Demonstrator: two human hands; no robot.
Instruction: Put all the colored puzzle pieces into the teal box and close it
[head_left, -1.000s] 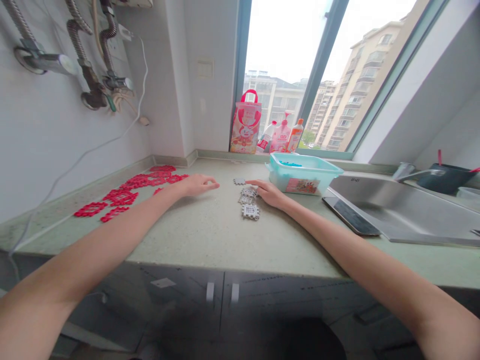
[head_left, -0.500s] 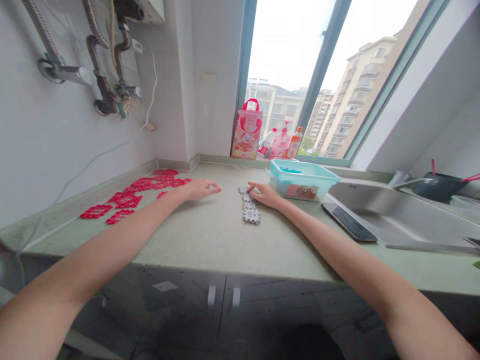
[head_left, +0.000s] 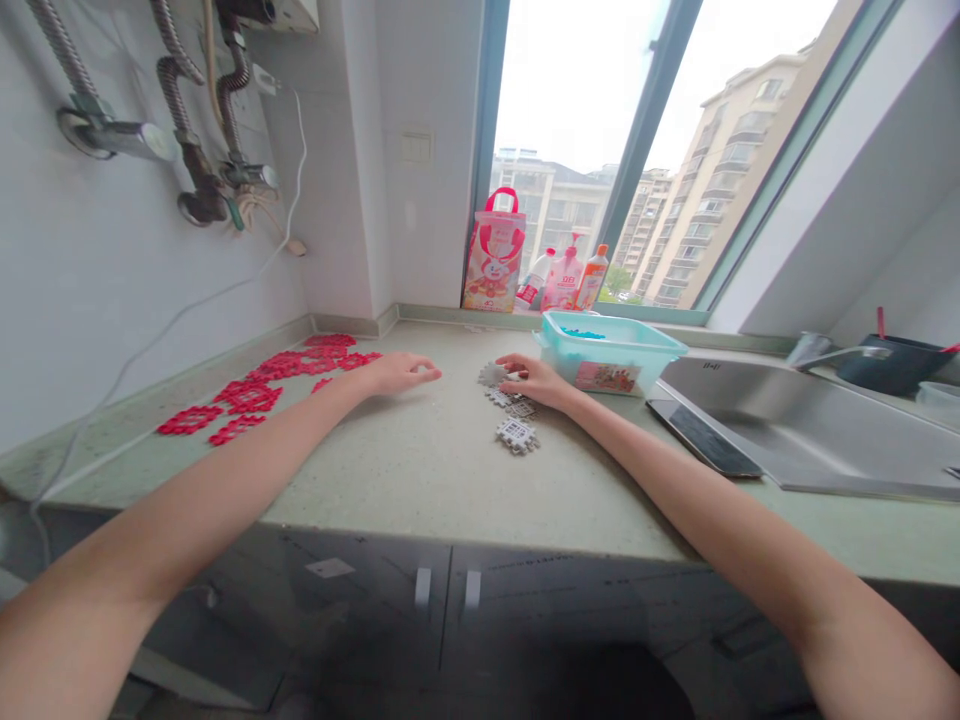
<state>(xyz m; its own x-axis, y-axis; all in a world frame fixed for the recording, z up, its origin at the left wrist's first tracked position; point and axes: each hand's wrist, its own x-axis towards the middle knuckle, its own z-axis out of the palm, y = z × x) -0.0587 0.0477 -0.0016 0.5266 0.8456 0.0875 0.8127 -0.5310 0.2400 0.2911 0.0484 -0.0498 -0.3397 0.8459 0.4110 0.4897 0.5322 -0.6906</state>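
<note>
My right hand (head_left: 541, 382) pinches a pale grey interlocking tile (head_left: 492, 375) with toothed edges between thumb and fingers, at the far end of a loose row. Just below it, partly under the hand, lie more grey-white tiles (head_left: 519, 406). Nearer to me is a short stack of white tiles (head_left: 517, 433) with dark cut-out patterns. My left hand (head_left: 403, 373) hovers low over the counter with its fingers loosely stretched and nothing in them. To its left, several red interlocking tiles (head_left: 247, 396) are spread out, some partly hidden by my left forearm.
A turquoise plastic tub (head_left: 622, 340) with blue pieces inside stands right of my right hand. A dark phone (head_left: 701, 437) lies beside the steel sink (head_left: 787, 420). A pink bag (head_left: 495, 262) and bottles (head_left: 564, 282) line the windowsill. A white cable (head_left: 187, 318) hangs at left.
My right hand has shifted slightly right and now pinches the far tile. The grey-white row is less straight, and its nearest stack has slid a little right. My left hand has hardly moved.
</note>
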